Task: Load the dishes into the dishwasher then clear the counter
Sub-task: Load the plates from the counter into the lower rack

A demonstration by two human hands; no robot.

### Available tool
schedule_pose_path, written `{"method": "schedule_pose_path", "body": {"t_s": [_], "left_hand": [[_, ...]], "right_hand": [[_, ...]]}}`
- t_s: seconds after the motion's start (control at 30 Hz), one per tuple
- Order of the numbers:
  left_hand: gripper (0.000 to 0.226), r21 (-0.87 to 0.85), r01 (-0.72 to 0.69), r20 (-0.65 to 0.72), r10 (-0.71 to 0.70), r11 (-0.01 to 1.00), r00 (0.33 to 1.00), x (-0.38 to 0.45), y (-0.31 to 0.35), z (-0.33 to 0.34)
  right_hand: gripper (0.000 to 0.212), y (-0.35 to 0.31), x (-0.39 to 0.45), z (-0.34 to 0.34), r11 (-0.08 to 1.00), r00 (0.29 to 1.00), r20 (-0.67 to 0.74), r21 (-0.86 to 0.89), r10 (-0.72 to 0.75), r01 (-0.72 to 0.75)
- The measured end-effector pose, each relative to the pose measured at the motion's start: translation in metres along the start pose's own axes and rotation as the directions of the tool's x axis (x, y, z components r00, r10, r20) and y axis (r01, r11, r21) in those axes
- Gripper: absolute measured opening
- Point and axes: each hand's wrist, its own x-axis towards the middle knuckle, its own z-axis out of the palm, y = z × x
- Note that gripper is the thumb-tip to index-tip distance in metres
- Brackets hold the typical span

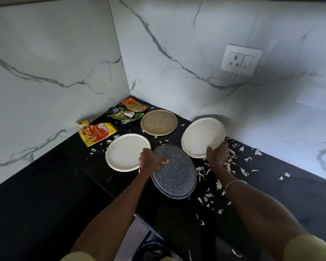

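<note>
Step in hand: gathering dishes from the table, ahead of loading; no dishwasher shows in this view.

Left hand (151,160): fingers curled over the far rim of the grey speckled plate (174,172), thumb on its top face. The plate lies near the table's front edge and looks like two stacked, though the second rim is faint.

Right hand (217,154): fingers closed on the near rim of the tilted white plate (202,136), which is raised toward the right wall.

Next move, as a judgement: bring the lifted plate over onto the grey one, or carry both off together. Each grip sits on a rim only, so a steady, level carry is called for.

Other dishes: flat white plate (125,152), just left of the left hand; tan plate (158,122), toward the back corner.

Also present: Bingo packet (95,133) at the left wall, green packet (123,115) and orange packet (134,105) in the back corner.

Obstruction: pale peelings (231,162) scattered along the right side, some under the right hand; these may cling to plate undersides and remain for the clearing stage.
</note>
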Motion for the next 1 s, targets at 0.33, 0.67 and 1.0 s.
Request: {"method": "schedule_pose_path", "body": {"t_s": [0.33,0.67,1.0], "left_hand": [[0.029,-0.306,-0.207,0.127,0.255,0.930,0.959,-0.032,0.029,-0.033],[0.023,-0.134,-0.591,0.051,0.601,0.796,0.798,-0.104,0.033,-0.035],[0.023,-0.168,-0.726,0.102,0.744,0.667,0.660,-0.211,0.001,-0.004]], "right_hand": [[0.033,-0.026,-0.050,-0.033,0.957,0.959,-0.018,-0.072,-0.282,0.281],[0.030,0.021,-0.133,-0.109,0.954,0.922,-0.252,-0.127,-0.295,0.271],[0.024,0.095,-0.233,-0.205,0.982,0.898,-0.402,-0.125,-0.180,0.140]]}}
